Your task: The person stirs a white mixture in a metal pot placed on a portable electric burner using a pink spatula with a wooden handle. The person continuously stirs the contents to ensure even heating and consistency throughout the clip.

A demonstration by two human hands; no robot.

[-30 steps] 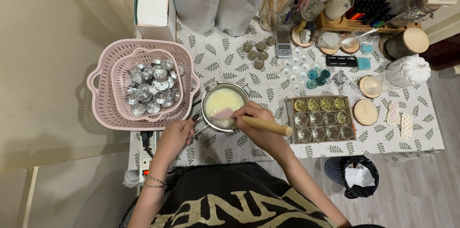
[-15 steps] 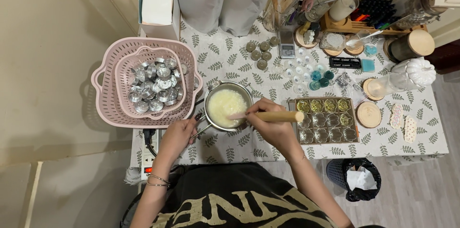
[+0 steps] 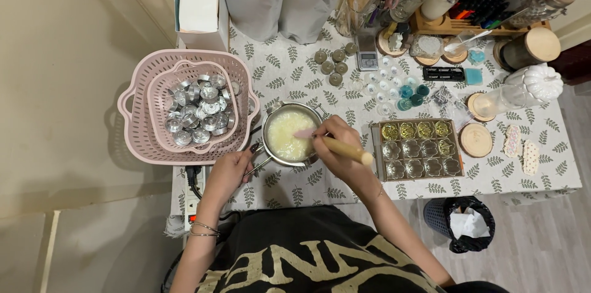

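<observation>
Here we see the bench [image 3: 295, 77], covered in a leaf-print cloth, stretching away beyond both hands. Out past our left hand [image 3: 229, 173] sits a large pink basket [image 3: 138, 145] with a smaller pink basket [image 3: 161, 93] nested inside it, holding a heap of small silver metal cups [image 3: 200, 108]. To the outer side of our right hand [image 3: 338, 145] lies a rectangular mould tray [image 3: 418, 148]; the cavities in its far row hold something yellowish-green, while the nearer ones look clear. Just beyond that tray rest round wooden discs [image 3: 476, 140], and nearer us, below the bench edge, stands a small bin [image 3: 463, 224] lined with a black bag.

Between our two hands is the small metal saucepan [image 3: 289, 136], filled with a pale, creamy yellow mixture. Our left hand is closed about the saucepan's handle [image 3: 258, 160] at its near-left side, fingers wrapped round it. Our right hand lies at the pan's right rim, curled tightly around a wooden-handled spatula [image 3: 341, 148]; the handle's butt juts out toward the mould tray, and the pink blade [image 3: 303, 134] rests in the mixture near the middle of the pan.

Farther from the right hand we see a cluster of small clear and teal cups [image 3: 394, 90], a few dark green round candles [image 3: 332, 65], and a little digital scale [image 3: 367, 59].
</observation>
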